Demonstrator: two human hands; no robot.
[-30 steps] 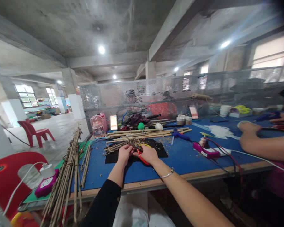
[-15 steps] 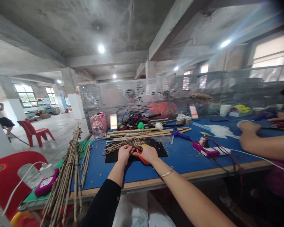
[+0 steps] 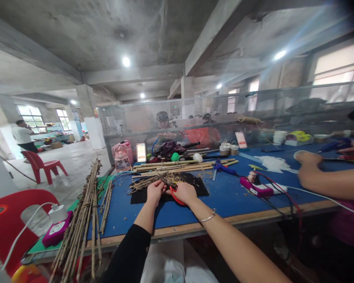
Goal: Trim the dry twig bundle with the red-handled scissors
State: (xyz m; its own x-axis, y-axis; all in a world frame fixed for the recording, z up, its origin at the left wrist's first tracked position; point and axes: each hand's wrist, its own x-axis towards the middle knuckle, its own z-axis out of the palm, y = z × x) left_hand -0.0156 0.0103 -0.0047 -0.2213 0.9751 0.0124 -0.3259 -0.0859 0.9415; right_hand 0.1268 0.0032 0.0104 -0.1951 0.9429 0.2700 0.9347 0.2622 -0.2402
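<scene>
Over a black mat my right hand is closed around red-handled shears; their dark jaws point left, toward my other hand. My left hand is pinched close to the jaws, on what looks like a thin brown twig, mostly hidden by the fingers. Cut twigs lie in a pile just left of and behind this hand. Small brown chips are scattered across the mat behind both hands.
A bundle of long sticks leans over the table's left end. Bamboo poles, a blue glue gun and a purple power strip with cables lie beyond and right. A co-worker's arm rests at far right.
The shears' dark jaws show more clearly between my hands, turned slightly. Both hands stay in nearly the same place. A person in the far left background has shifted right.
</scene>
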